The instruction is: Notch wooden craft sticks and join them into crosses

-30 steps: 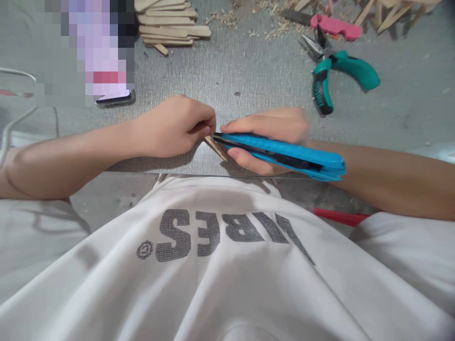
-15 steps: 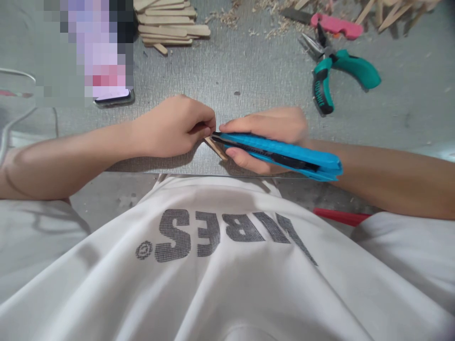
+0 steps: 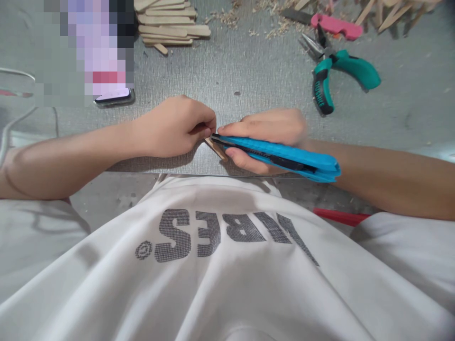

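Note:
Near the table's front edge, my left hand (image 3: pixel 174 125) is closed on a thin wooden stick (image 3: pixel 216 149), pinching it between thumb and fingers. One end of the stick slants out toward me; the rest is hidden under the hand. My right hand (image 3: pixel 266 128) grips a blue utility knife (image 3: pixel 284 154), its handle pointing right and its front end meeting the stick beside my left fingertips. The blade's edge is too small to make out clearly.
A stack of craft sticks (image 3: pixel 167 26) lies at the back, beside a partly blurred phone (image 3: pixel 115 97). Teal-handled pliers (image 3: pixel 330 66) and a pink-handled knife (image 3: pixel 336 26) are at the back right, among wood shavings (image 3: pixel 270 31). A white cable (image 3: pixel 12 123) runs along the left.
The utility knife has shifted very slightly in my right hand, its handle end a little lower and further left. My left hand and the stick hold still.

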A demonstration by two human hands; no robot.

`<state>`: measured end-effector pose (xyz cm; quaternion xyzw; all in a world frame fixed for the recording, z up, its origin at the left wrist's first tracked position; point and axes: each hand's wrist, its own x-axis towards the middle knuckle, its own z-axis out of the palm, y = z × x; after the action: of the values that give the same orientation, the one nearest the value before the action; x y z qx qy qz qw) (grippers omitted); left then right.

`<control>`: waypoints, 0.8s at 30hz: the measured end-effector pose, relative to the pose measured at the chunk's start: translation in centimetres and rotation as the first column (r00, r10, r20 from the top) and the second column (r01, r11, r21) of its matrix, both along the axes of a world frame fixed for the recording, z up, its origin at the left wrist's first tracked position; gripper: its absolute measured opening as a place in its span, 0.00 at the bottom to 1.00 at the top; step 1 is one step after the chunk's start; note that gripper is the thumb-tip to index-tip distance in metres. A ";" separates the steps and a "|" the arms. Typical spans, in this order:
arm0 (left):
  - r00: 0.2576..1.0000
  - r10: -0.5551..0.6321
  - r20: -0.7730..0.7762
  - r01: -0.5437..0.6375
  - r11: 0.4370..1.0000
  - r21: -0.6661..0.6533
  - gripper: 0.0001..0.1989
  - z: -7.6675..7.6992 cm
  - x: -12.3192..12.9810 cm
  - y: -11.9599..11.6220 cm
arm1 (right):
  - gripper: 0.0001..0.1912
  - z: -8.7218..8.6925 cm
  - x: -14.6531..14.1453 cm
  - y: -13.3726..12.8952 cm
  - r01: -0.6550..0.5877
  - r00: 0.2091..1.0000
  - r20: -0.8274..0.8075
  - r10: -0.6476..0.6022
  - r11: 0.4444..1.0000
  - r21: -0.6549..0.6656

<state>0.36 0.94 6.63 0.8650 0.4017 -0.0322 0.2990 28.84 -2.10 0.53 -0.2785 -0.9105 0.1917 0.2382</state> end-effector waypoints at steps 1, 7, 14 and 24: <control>1.000 -0.009 0.011 0.009 1.000 0.008 0.17 -0.1 -0.1 0.0 | 0.22 -0.1 -0.1 0.0 -0.008 1.000 -0.002 0.008 1.000 0.003; 1.000 -0.021 -0.012 0.021 1.000 0.017 0.14 -0.5 -0.2 0.3 | 0.22 -0.3 -0.3 0.1 -0.062 0.996 -0.062 0.067 0.995 0.077; 0.997 -0.001 -0.077 0.001 1.000 -0.007 0.11 0.4 0.6 0.1 | 0.23 -0.7 0.0 0.0 -0.048 0.998 -0.027 0.050 0.996 0.081; 0.998 -0.030 -0.052 0.032 0.999 0.025 0.10 0.1 0.6 0.4 | 0.22 -0.4 -0.1 -0.1 -0.098 0.991 -0.085 0.107 0.990 0.097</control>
<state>0.93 1.39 6.71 0.8738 0.3962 -0.0541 0.2768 28.76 -2.16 0.10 -0.2110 -0.9198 0.1737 0.2816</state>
